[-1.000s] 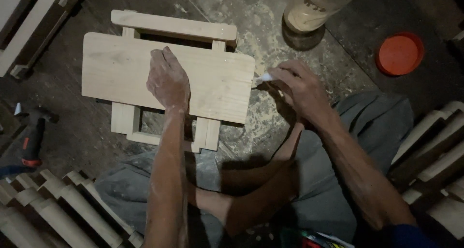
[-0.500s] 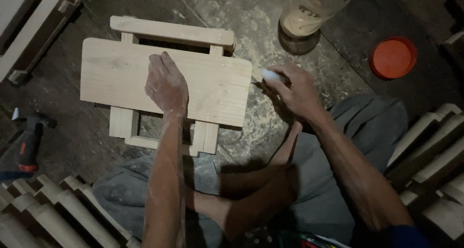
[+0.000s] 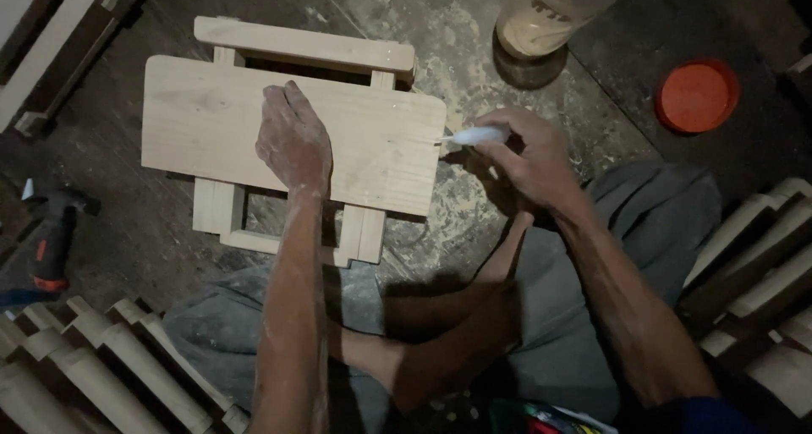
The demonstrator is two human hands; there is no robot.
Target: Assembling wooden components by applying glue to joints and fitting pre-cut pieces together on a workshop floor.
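A pale wooden board [image 3: 194,121] lies flat across a small wooden frame [image 3: 296,45] on the floor in front of me. My left hand [image 3: 292,142] presses palm-down on the middle of the board, fingers together. My right hand [image 3: 529,159] grips a small white tube [image 3: 478,135], its thin tip touching the board's right edge. My crossed legs in grey trousers fill the lower middle of the view.
A clear plastic jar [image 3: 550,15] with pale contents stands at the top right, its orange lid [image 3: 696,96] beside it. A power drill [image 3: 46,248] lies at the left. Stacks of shaped wooden pieces [image 3: 93,366] lie at bottom left and right [image 3: 761,265]. Sawdust covers the floor.
My right hand has moved left with the white tube, bringing its tip against the board's right edge. My left hand stays pressed on the board.
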